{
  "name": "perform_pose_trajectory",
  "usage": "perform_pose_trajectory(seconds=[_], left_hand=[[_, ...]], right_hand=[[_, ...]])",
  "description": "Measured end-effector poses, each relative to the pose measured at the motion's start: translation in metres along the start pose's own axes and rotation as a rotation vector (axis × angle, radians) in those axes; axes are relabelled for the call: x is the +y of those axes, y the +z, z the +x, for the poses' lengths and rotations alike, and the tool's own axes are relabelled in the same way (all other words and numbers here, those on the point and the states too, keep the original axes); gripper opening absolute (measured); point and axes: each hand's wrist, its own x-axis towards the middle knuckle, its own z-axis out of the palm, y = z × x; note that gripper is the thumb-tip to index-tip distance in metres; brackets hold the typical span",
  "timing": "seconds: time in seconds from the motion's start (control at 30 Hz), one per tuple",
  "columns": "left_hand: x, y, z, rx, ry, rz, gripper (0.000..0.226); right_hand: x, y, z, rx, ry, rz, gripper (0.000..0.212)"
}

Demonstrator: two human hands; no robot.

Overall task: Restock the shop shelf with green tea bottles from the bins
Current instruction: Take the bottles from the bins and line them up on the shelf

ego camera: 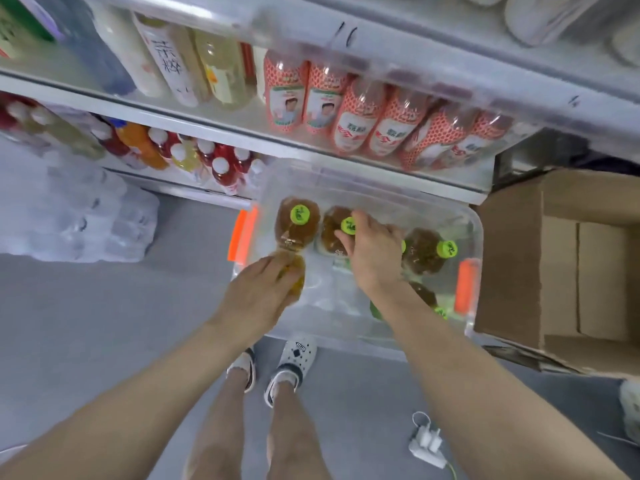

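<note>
Flanking the clear bin (346,188) — cardboard box (512,265), wrapped water packs (76,216)

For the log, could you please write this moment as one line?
stage: pickup; left hand: grips tea bottle; right hand: grips second bottle; place: clear bin

The bin (346,327) stands on the floor (104,306), with tea bottles (298,220) inside it. Behind the bin is the shelf (207,116). Just right of the bin is a cardboard box (519,254), to its left a pack of water bottles (76,216), and before it two feet (298,355).
</note>
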Motion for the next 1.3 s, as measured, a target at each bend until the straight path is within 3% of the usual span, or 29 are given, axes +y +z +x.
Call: perform_pose_trajectory(seconds=[0.1,0.2,0.33,0.5,0.67,0.77,0.87,0.97,1.1,1.2,1.3], left_hand=[[0.003,-0.015,0.004,-0.088,-0.057,-0.156,0.038],[0.002,-0.041,0.014,-0.281,-0.261,-0.333,0.047],[0.01,-0.089,0.035,-0.228,-0.277,-0.54,0.071],[0.018,-0.135,0.058,-0.408,-0.213,-0.82,0.109],[0.015,-0.146,0.049,-0.341,-0.342,-0.846,0.105],[0.011,-0.136,0.034,-0.191,-0.503,-0.917,0.1],[-0.003,-0.127,0.026,-0.054,-0.656,-0.965,0.098],[-0.015,-0.121,0.028,-0.002,-0.728,-0.995,0.097],[-0.025,-0.113,0.034,0.029,-0.733,-1.023,0.088],[-0.029,-0.103,0.04,0.002,-0.721,-1.025,0.084],[-0.031,-0.098,0.043,-0.024,-0.715,-1.01,0.088]], right_hand=[[0.004,-0.022,-0.004,0.017,-0.038,0.074,0.037],[0.007,-0.065,-0.017,0.048,-0.072,0.231,0.035],[0.01,-0.139,-0.031,-0.091,-0.094,0.448,0.034],[-0.007,-0.214,-0.027,-0.334,-0.065,0.731,0.031],[-0.022,-0.202,-0.026,-0.317,0.074,1.11,0.031],[-0.005,-0.147,-0.032,-0.143,0.39,0.905,0.046],[0.005,-0.079,-0.047,-0.162,0.716,0.517,0.071],[-0.005,-0.026,-0.053,-0.208,0.8,0.506,0.085],[-0.02,0.014,-0.04,-0.073,0.941,0.523,0.116],[-0.021,0.03,-0.023,0.038,1.099,0.582,0.116],[-0.013,0.034,-0.013,0.091,1.145,0.588,0.105]])
